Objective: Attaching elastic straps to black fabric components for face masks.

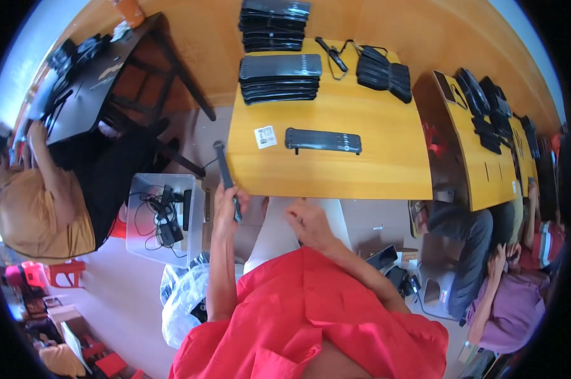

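Note:
My left hand (227, 205) is closed round the lower part of a slim black bar (224, 165) with a rounded upper end. The bar stands tilted beside the left edge of the yellow table (266, 180). Over my lap, my right hand (312, 226) has its fingers curled together; whether anything small is in them is hidden. On the table in front lies a flat black sleeve-like strip (323, 141) with pale print and two short tabs. A small white printed card (265, 136) lies to its left.
Stacks of flat black packs (279, 79) stand at the table's far left. A corded black stick (333, 55) and a tied black bundle (383, 74) lie farther right. A clear bin of cables (162, 218) sits on the floor at left. People sit at tables on both sides.

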Demonstrator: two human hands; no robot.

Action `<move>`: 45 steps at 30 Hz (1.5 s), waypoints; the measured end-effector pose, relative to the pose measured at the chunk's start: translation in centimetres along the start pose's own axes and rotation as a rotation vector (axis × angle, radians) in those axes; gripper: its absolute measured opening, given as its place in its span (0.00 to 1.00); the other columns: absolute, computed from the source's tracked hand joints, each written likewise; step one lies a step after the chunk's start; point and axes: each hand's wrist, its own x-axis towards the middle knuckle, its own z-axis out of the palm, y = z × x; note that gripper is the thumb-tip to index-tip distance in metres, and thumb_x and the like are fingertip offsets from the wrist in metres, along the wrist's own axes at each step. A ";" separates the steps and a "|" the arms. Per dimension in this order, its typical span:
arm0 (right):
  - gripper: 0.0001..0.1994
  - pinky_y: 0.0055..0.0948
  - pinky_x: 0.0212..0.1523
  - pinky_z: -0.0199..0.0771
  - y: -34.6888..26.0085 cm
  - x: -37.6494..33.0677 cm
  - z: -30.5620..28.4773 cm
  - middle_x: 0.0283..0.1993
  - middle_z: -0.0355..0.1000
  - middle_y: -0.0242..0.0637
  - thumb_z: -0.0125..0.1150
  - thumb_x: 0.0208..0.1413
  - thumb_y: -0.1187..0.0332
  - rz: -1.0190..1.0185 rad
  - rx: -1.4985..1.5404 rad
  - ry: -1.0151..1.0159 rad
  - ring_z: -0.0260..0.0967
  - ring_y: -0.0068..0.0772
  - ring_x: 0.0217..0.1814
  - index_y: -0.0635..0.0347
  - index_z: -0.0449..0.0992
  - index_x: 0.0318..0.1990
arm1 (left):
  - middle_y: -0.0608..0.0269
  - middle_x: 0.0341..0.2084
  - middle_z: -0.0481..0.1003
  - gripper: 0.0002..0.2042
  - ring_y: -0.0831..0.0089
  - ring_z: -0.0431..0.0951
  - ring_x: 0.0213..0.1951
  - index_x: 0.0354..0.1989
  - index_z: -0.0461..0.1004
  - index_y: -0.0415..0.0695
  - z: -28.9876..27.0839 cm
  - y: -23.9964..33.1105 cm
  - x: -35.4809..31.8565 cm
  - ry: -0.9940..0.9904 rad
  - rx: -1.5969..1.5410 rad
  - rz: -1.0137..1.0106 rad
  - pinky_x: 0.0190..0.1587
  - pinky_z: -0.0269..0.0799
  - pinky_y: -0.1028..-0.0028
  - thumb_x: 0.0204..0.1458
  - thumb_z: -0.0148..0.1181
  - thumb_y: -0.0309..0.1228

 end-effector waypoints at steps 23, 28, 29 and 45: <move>0.14 0.25 0.31 0.71 -4.1 0.2 -4.2 0.34 0.70 0.41 0.64 0.39 0.83 -0.247 0.000 0.364 0.71 0.36 0.32 0.65 0.76 0.38 | 0.68 0.29 0.68 0.18 0.80 0.67 0.32 0.51 0.64 0.38 9.1 4.0 -6.1 -0.490 -0.562 -0.138 0.33 0.65 0.77 0.61 0.39 0.38; 0.13 0.23 0.32 0.70 -4.6 0.7 -5.4 0.33 0.72 0.40 0.62 0.40 0.84 -0.118 0.206 0.266 0.70 0.30 0.33 0.65 0.77 0.37 | 0.62 0.33 0.73 0.15 0.77 0.74 0.34 0.50 0.66 0.37 8.0 4.6 -7.3 -0.515 -0.474 -0.120 0.38 0.71 0.77 0.58 0.46 0.32; 0.13 0.23 0.32 0.70 -4.5 0.8 -5.6 0.33 0.72 0.40 0.62 0.40 0.84 -0.120 0.200 0.262 0.70 0.30 0.33 0.65 0.77 0.37 | 0.60 0.33 0.74 0.13 0.76 0.76 0.34 0.48 0.67 0.36 7.9 4.7 -7.3 -0.525 -0.490 -0.125 0.40 0.72 0.78 0.57 0.49 0.30; 0.07 0.25 0.31 0.72 -4.7 2.0 -8.8 0.31 0.72 0.43 0.58 0.42 0.85 -0.273 -0.040 0.165 0.72 0.38 0.31 0.70 0.75 0.32 | 0.65 0.29 0.74 0.15 0.80 0.74 0.28 0.47 0.70 0.36 10.0 4.5 -6.3 -0.456 -0.420 -0.008 0.34 0.75 0.80 0.52 0.57 0.27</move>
